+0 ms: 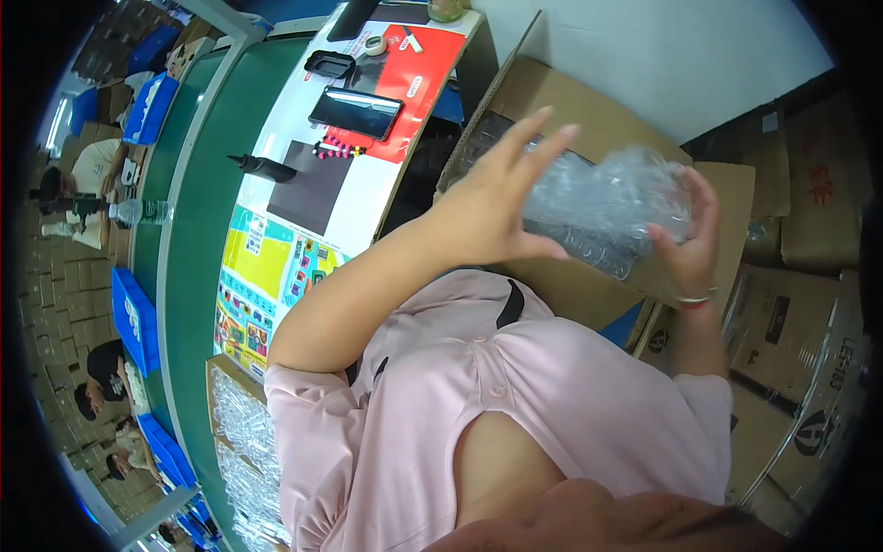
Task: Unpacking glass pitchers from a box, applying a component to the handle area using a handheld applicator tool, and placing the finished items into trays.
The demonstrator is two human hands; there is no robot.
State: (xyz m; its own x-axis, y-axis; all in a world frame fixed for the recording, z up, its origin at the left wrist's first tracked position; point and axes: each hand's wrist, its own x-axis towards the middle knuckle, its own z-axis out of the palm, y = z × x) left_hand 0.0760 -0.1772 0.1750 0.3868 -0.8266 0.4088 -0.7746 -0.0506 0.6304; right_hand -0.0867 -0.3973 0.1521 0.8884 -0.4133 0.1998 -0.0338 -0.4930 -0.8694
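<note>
Stacked cartons [777, 340] are noted at the right, marked with dark printed lettering and a round dark emblem [810, 432]; a red printed mark [821, 187] is borne by one farther carton. On the white-topped table [368, 198] at the left, a red sheet [441, 69] is printed with small white labels, and a multicoloured sheet [267, 285] is covered with small pictures and fine print, too small to be read. A phone [355, 112], a tape roll [374, 45] and a black bottle [267, 169] are also placed there. Farther left, a green work surface [207, 184] is lined with blue bins [122, 294], beyond which co-workers [106, 373] are seen.

A clear plastic bundle [607, 198] is positioned at the mouth of an open cardboard box [570, 97], beside a pale wall [662, 74]. Its right end is grasped by the right hand [692, 248]. The left hand [492, 198] is held unclenched, fingers spread, at the left end; whether contact is made cannot be told.
</note>
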